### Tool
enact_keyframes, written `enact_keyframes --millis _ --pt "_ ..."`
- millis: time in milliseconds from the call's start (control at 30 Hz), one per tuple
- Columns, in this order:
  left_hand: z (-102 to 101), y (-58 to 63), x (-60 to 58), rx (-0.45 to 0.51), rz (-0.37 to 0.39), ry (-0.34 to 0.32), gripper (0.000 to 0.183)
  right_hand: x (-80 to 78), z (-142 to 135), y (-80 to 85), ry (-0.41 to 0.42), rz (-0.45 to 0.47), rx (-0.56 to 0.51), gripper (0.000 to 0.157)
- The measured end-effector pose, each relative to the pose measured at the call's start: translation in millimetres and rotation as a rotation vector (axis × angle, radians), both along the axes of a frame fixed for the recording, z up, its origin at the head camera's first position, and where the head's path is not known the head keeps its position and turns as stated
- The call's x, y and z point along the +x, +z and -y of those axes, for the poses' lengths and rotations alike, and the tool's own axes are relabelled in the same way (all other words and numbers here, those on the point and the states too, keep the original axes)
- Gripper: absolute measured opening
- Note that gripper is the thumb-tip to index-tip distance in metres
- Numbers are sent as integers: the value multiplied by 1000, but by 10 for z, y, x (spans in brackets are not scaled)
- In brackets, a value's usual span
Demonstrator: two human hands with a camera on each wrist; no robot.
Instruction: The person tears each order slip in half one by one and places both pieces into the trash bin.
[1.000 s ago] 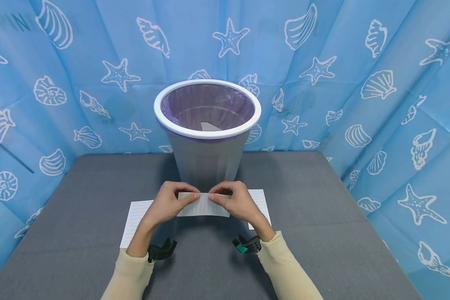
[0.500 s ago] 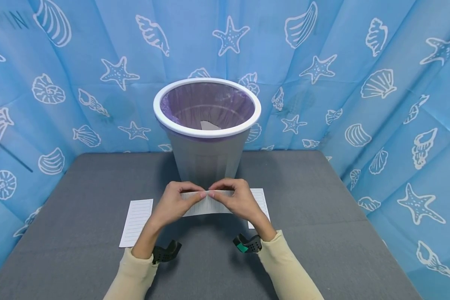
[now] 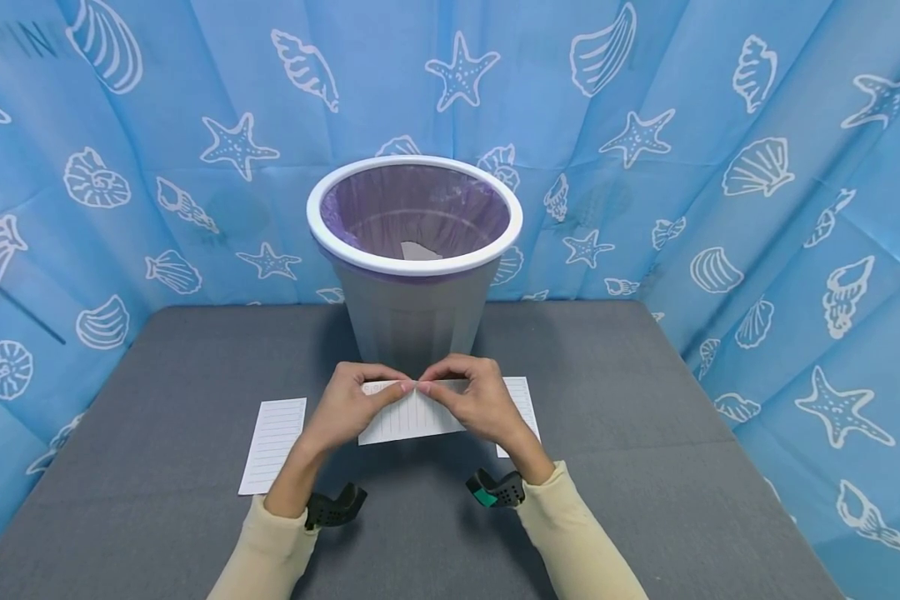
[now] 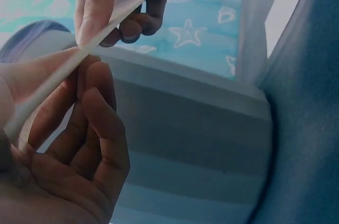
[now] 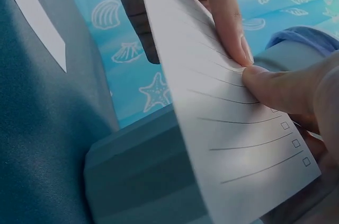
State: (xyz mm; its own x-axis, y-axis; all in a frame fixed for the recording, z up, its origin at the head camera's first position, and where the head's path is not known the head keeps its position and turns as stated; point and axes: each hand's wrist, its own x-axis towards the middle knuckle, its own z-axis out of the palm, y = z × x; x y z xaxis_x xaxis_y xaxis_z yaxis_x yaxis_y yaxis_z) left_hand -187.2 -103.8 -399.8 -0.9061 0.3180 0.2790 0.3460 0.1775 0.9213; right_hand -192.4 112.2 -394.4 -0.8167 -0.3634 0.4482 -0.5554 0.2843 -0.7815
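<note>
A small white lined sheet of paper (image 3: 408,419) hangs between both hands, in front of the bin. My left hand (image 3: 347,406) pinches its upper edge near the middle between thumb and fingers. Right beside it, my right hand (image 3: 474,400) pinches the same edge, the two thumb tips almost meeting. In the right wrist view the sheet (image 5: 228,102) shows ruled lines and little checkboxes, and it bows slightly. From the left wrist the sheet (image 4: 58,73) appears nearly edge-on. No tear can be made out.
Behind the hands stands a grey bin (image 3: 416,321) with a white rim and purple liner; a pale piece (image 3: 420,252) lies inside. One lined sheet (image 3: 273,446) lies on the grey table (image 3: 630,500) at left, another sheet (image 3: 521,404) at right. A blue curtain (image 3: 285,150) encloses the table.
My left hand has moved right, up close to the right hand. The sheet's lower edge has swung toward me, so its lined face looks brighter and plainer.
</note>
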Motion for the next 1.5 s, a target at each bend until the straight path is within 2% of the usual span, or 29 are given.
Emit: enact_keyframes --millis 400,600,833,900,1167,1333,1500 --pt "-10 14 0 57 117 11 20 15 36 -5 -11 -22 -22 4" --pt "-15 24 2 76 148 24 20 31 63 15 -23 -29 -23 5" --pt "-12 36 13 82 141 23 22 204 96 306 -21 -33 -27 4" --pt "-12 37 13 85 142 23 24 227 96 343 -24 -40 -28 4" --pt "-4 15 3 73 127 70 26 43 28 68 -34 -41 -46 5" --pt "2 7 1 19 93 119 27 18 -34 62 -44 -33 -68 4" --pt "14 -2 -10 22 91 155 25 14 -88 91 -56 -45 -91 3"
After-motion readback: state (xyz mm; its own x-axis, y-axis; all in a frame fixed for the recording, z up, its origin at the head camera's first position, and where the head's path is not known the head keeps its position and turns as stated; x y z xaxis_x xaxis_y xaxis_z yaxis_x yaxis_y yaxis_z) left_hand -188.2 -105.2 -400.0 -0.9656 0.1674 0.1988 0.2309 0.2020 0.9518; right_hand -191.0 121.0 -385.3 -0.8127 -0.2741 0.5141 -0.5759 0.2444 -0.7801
